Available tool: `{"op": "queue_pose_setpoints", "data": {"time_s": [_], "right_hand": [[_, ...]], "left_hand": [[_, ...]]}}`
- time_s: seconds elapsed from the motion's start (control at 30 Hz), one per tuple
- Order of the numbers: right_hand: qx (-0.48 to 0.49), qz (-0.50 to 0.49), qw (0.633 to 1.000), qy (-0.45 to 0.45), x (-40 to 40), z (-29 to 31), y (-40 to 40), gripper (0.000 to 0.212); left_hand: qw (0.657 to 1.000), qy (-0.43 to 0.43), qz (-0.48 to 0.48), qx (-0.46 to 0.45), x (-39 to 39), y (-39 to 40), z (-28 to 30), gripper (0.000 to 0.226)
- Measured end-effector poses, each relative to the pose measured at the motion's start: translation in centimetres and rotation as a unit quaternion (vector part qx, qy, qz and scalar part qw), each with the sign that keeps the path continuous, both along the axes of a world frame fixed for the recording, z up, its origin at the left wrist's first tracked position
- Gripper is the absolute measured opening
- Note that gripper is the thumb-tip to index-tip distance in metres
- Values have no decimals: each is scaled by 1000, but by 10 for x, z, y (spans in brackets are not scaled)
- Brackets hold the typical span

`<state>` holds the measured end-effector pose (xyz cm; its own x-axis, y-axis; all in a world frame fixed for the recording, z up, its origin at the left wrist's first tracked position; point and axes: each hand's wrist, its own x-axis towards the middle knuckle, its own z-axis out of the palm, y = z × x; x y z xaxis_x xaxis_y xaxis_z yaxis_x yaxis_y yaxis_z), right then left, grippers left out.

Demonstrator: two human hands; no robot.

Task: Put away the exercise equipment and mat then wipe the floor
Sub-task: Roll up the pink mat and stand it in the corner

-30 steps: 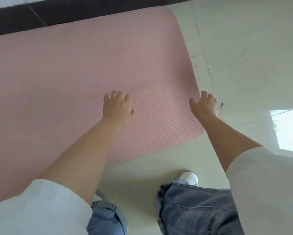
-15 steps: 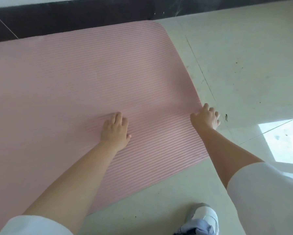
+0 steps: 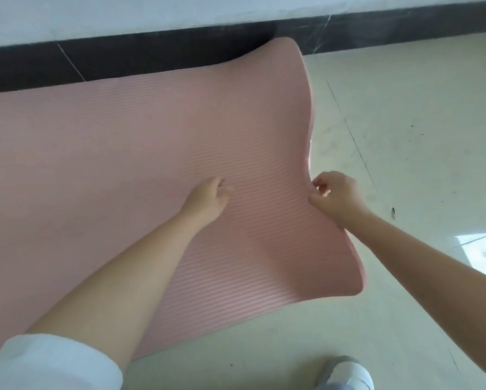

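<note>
No brand, label or writing can be read on anything here. The mat [image 3: 123, 153] is pink foam, soft and thick at its edge, with fine parallel ribs running across its face and rounded corners. Most of it lies flat on the floor [image 3: 421, 114], stretching off the left edge of view, with its far side along the dark baseboard [image 3: 152, 52]. Its right end is raised off the floor and bent into a wavy curve, so both right corners curl and the middle of that edge dips inward. The right hand [image 3: 336, 197] pinches that edge at the dip, thumb and fingers closed on the foam. The left hand [image 3: 208, 198] rests on the ribbed face just left of it, fingers curled inward; whether it grips a fold of the mat or only presses it I cannot tell. The two hands sit near each other but apart. The floor is pale, glossy tile with thin dark joints, scattered specks and a bright patch of light at the right. The baseboard is dark stone with pale veins, under a white wall [image 3: 123, 15]. A white sleeve [image 3: 48, 364] covers the left upper arm, and a white shoe [image 3: 346, 372] shows at the bottom edge.
</note>
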<state>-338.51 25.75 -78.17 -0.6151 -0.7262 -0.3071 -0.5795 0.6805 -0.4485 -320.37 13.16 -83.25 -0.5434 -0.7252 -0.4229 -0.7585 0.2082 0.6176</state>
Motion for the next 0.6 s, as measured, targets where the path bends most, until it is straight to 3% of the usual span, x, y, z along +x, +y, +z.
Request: {"op": "queue_pose_setpoints", "data": {"time_s": [0.1,0.17,0.3,0.4,0.5,0.6], "right_hand": [[-21,76,996,-50,30,2,-6,27],[-17,140,988,-65,44,-3,-9,26],[1,217,972,-94,59,-10,-4,33],[10,263,959,-109,63,-13,4,37],[2,277,951,-136,61,-13,12,35],[-47,197,968,-145,57,-11,20,31]], "left_hand": [[977,118,157,84,-5,-10,16,37],[949,180,204,159,-5,-14,24,35],[930,182,231,222,-3,-21,26,41],[925,203,234,222,-9,-23,27,40],[956,181,180,143,-23,-18,29,8],[960,166,194,116,-31,-17,21,14]]}}
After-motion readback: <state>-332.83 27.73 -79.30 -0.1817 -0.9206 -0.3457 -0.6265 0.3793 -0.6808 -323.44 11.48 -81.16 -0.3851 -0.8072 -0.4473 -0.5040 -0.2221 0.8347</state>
